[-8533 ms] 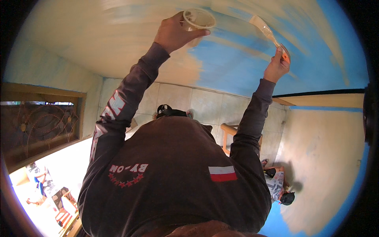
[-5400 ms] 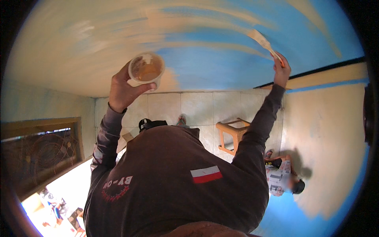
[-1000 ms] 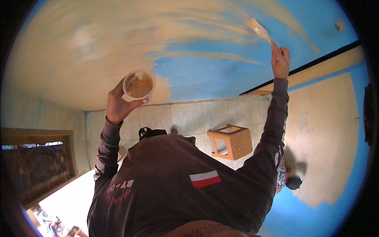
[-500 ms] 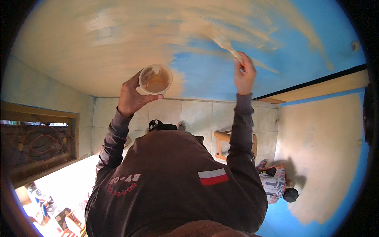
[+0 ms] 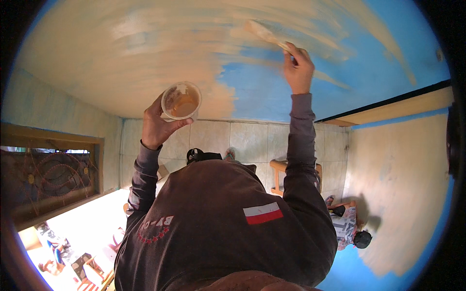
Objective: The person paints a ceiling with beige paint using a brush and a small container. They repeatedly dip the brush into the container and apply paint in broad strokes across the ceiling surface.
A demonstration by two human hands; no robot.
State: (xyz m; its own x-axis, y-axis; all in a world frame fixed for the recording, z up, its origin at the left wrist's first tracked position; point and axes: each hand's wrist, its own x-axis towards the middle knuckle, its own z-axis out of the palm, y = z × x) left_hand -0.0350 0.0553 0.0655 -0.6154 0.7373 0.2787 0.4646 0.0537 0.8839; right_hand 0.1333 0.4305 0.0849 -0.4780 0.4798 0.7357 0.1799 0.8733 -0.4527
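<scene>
I have the left hand (image 5: 156, 127) raised in front of the shirt (image 5: 218, 194), its grip curled around the side of a pale round cup (image 5: 171, 99). The thumb lies along the near side; the fingers are partly hidden behind. The cup is tipped enough that I look straight into its mouth: tan paint (image 5: 185, 107) sits inside, with whitish and darker smears higher up. It is held in the air, near the lower part of the wall (image 5: 262, 94).

The right hand (image 5: 299, 69) reaches farther up, its grip pinching the handle of a brush (image 5: 268, 34) between thumb and fingers. The brush slants up and leftward from the hand, and its bristles end over the tan part of the wall. They look to be touching it, though from this angle I cannot be sure. I see tan on the left, blue on the right, a ragged border between, and tan streaks across the blue. A black strip (image 5: 432, 88) edges the blue at the right.

Below is the tiled floor (image 5: 248, 138), with a light brown stool (image 5: 279, 176) partly hidden by the right sleeve (image 5: 302, 131). At the far right another person (image 5: 343, 227) in a dark cap is near a second wall (image 5: 393, 189), tan with blue borders. On the left is a window (image 5: 58, 167) with a curled grille.
</scene>
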